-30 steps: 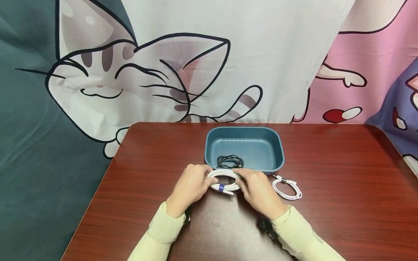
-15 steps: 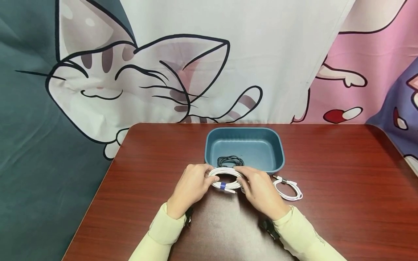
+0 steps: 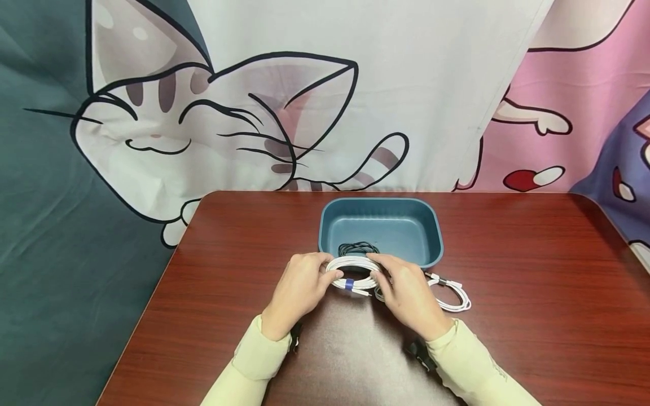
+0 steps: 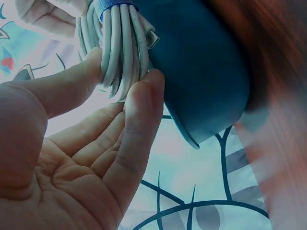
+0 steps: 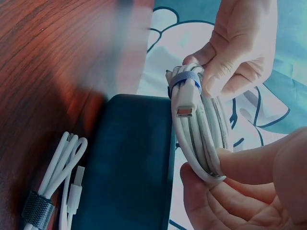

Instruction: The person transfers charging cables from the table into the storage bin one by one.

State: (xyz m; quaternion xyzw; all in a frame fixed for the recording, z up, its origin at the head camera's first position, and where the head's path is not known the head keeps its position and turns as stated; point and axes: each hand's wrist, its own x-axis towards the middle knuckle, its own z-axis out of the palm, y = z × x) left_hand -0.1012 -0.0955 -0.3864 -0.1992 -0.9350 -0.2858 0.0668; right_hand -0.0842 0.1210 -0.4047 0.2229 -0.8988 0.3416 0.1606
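A white coiled cable (image 3: 341, 263), bound with a blue strap (image 3: 349, 284), is held up at the near rim of the blue-green bin (image 3: 431, 237). My left hand (image 3: 298, 290) pinches its left side between thumb and fingers. On the opposite side, my right hand (image 3: 412, 296) pinches the coil too. A USB-C plug (image 5: 184, 111) pokes out beside the strap in the right wrist view. Inside the bin, near its front wall, lies a black coiled cable (image 3: 359, 247), partly hidden behind the white one.
Right of the bin, a white coiled cable with a black strap (image 3: 459, 304) lies on the brown table (image 3: 533, 270). Another light loop (image 3: 378, 294) shows by my right hand, mostly hidden. Behind the table hangs a cat-print curtain (image 3: 431, 73).
Both hands have lifted the white coiled cable slightly and shifted it a little rightward and toward the bin. More of the light loop by my right hand now shows.
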